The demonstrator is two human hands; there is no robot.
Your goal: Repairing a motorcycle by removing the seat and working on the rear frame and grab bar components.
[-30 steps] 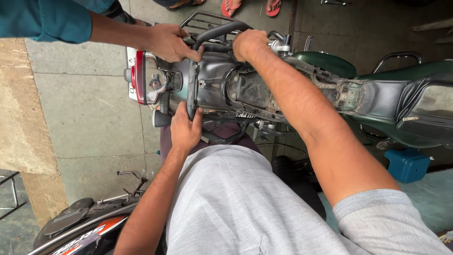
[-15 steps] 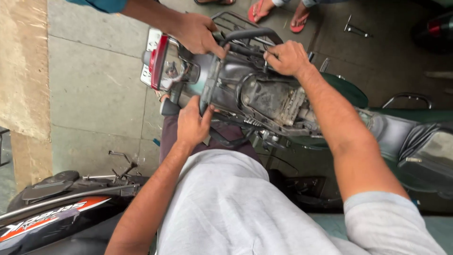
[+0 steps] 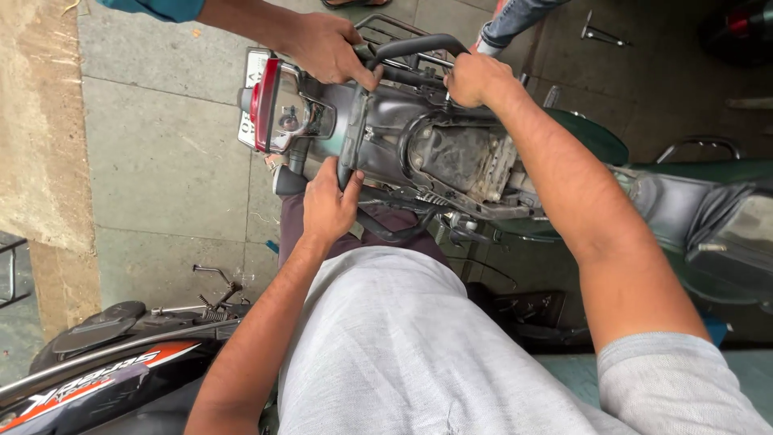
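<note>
- Since a moment ago my view has tilted and drawn closer: the tail of the motorcycle (image 3: 419, 145), seat off, now fills the upper middle of the frame, and its red tail light (image 3: 270, 105) has slid from the top edge toward the centre left.
- My left hand (image 3: 328, 205) has stayed on the near side of the tail, fingers curled around the edge of the dark rear panel (image 3: 366, 133).
- My right hand (image 3: 475, 79) has moved up along the frame and now closes over the black grab rail (image 3: 419, 44) at the far side.
- A co-worker's hand (image 3: 326, 44), with a teal sleeve, still grips the same rail from the top left.
- I judge that all three hands are steadying or shifting the rear section together.
- Hard to make out: my right palm hides where it meets the rail, so I cannot tell how tightly it pinches.
- The open cavity (image 3: 459, 157) under the missing seat is dark and grimy; its parts blur together.
- My grey shirt (image 3: 403, 346) covers the lower bike.
- A second motorcycle (image 3: 105, 362) at the bottom left is cut off by the frame.
</note>
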